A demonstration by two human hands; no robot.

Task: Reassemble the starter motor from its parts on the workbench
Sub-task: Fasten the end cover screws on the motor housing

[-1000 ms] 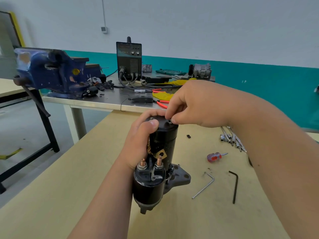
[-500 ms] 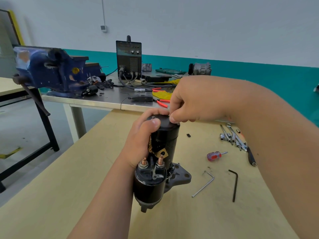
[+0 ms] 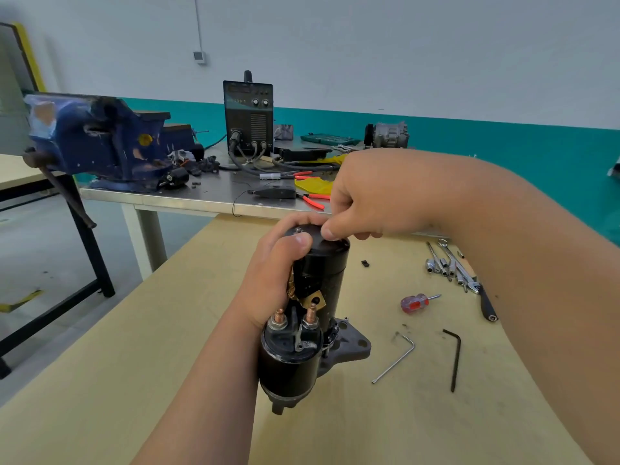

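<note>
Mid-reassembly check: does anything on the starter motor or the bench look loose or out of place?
The brass terminal lug on the starter motor sits just above a solenoid stud with its hole empty, not fastened to it. A small black piece lies alone on the wooden bench.

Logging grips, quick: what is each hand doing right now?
Left hand: grips the black cylindrical metal starter motor.
Right hand: fingers curled, thumb on the motor's top; anything pinched cannot be told.
</note>
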